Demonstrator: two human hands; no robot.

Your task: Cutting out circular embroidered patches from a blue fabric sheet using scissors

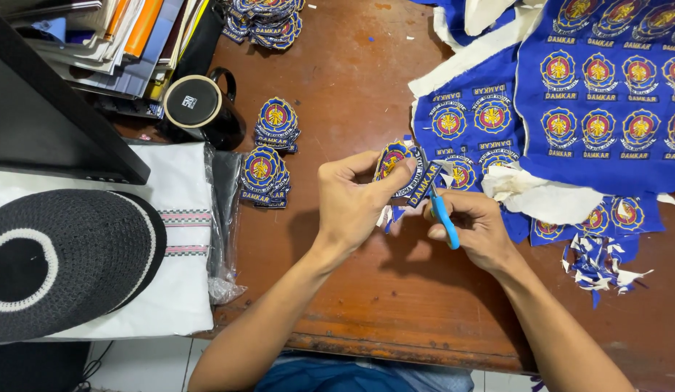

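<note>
Over the middle of the brown wooden desk [352, 94], the left hand [352, 199] is closed on an embroidered patch [399, 161], a blue badge with a gold and red emblem, pinched between thumb and fingers by its left part and held just above the desk surface. The right hand [475, 229] is wrapped around blue-handled scissors [442, 214], fingers through the handle, the blades meeting the lower right edge of the patch, where its lettered strip sticks out. Small white and blue trimmings hang below the patch between the two hands. To the right, a sheet of blue fabric [606, 94] carries rows of the same uncut badges, with torn white backing [548, 199] lying over its lower edge. A heap of blue and white offcuts [598, 265] lies near the right forearm. Left of the hands sit two small stacks of finished patches [268, 156], one just behind the other, and a larger pile [265, 22] lies at the far edge of the desk. A black mug [203, 109] stands beside the nearer stacks, next to a stack of papers and folders [127, 36]. At the left edge lies a folded white cloth in clear plastic [181, 247], with a black knitted cap [62, 261] resting on it.
</note>
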